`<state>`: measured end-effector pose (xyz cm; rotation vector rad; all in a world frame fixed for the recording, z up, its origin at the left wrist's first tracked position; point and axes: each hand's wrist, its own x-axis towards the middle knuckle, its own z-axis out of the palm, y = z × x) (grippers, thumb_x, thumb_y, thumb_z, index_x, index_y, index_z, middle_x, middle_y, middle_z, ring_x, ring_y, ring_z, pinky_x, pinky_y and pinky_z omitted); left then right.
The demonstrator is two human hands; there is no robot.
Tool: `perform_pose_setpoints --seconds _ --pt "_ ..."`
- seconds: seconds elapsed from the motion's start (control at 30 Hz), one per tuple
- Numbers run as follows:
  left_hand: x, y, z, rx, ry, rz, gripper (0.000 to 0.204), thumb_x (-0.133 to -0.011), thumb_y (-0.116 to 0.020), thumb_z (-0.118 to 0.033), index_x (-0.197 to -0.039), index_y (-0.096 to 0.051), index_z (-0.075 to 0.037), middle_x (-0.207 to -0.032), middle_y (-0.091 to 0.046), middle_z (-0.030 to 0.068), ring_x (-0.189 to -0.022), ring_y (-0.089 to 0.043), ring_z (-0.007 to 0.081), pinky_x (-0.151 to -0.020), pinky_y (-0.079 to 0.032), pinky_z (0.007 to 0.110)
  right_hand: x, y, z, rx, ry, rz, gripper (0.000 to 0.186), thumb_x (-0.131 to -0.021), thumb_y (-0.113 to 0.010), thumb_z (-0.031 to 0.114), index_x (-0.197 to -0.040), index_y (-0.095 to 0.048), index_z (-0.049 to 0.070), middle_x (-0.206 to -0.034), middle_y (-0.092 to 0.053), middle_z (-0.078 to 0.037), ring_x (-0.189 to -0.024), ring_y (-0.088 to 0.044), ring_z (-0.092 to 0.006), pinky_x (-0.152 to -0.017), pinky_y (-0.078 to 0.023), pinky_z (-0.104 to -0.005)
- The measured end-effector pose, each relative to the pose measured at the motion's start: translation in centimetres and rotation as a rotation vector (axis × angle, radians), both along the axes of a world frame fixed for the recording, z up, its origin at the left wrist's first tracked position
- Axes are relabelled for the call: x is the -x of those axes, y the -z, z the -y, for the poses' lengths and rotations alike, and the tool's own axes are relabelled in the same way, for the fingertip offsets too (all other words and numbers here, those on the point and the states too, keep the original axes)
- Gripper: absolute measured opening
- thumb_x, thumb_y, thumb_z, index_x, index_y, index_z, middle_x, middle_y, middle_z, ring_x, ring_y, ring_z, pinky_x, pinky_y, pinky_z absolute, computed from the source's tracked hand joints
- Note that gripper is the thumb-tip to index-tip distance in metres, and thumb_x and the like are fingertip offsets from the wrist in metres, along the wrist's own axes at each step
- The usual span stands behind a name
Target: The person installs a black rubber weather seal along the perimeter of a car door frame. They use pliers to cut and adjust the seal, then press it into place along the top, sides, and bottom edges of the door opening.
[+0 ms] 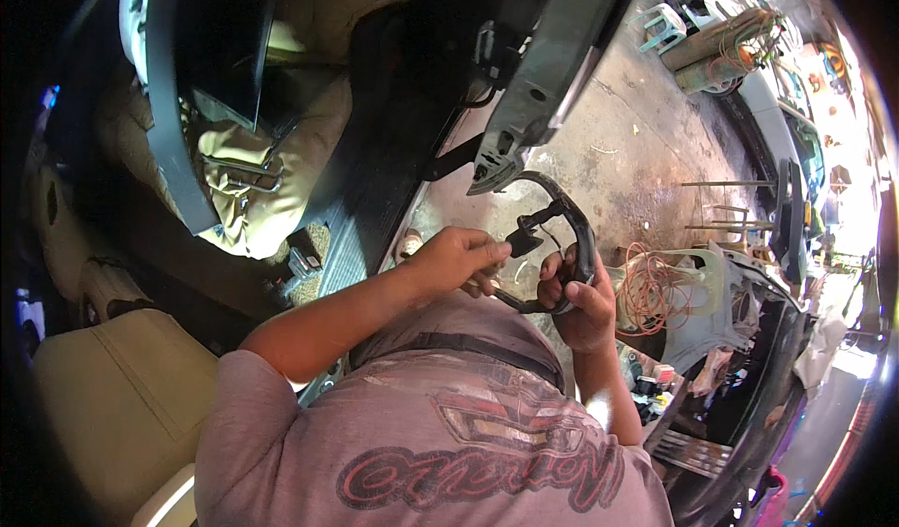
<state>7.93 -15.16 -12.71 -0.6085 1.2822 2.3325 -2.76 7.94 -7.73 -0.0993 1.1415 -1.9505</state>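
In front of my belly, both hands are on a black wiring harness (586,239), a curved, smooth bundle that looks tape-wrapped. A short branch leaves its inner side and ends in a flat black piece (524,238). My right hand (582,304) is closed around the lower right of the curve. Fingers bent and pressed together, my left hand (461,259) pinches at the flat piece's edge. A lower strand runs toward those same fingers; they partly hide where it ends. The harness's upper end reaches the grey metal edge of an open vehicle door (510,139).
To my left is the vehicle's interior, with a beige seat (122,387) and a dark ribbed sill (361,199). On the right, a coiled orange hose (649,288) hangs on a pale plastic chair (698,279). Gas cylinders (716,45) and a stool (663,26) stand farther off on the concrete floor.
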Motion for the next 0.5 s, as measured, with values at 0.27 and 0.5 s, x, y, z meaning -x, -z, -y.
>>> perform_pose_setpoints --seconds 0.27,0.5 --pt "1.6 2.2 2.9 -0.516 -0.280 0.023 0.040 -0.111 -0.064 -0.042 -0.138 -0.063 -0.012 -0.118 -0.072 0.0075 -0.106 -0.073 0.0220 -0.093 -0.058 0.039 -2.8 2.3 5.1 -0.243 -0.161 -0.115 0.060 -0.084 -0.077 0.014 -0.137 -0.051 0.002 -0.118 -0.073 -0.017 -0.095 -0.064 -0.0176 -0.089 -0.053 -0.0327" --pt "2.3 2.6 4.8 -0.208 -0.393 -0.268 0.040 -0.100 -0.076 -0.007 -0.139 -0.067 -0.008 -0.122 -0.074 0.0076 -0.117 -0.071 0.0185 -0.106 -0.054 0.036 -3.3 0.9 8.9 -0.379 -0.057 -0.144 0.058 -0.091 -0.071 0.009 -0.144 -0.048 0.000 -0.116 -0.073 -0.017 -0.092 -0.066 -0.0176 -0.088 -0.054 -0.0331"
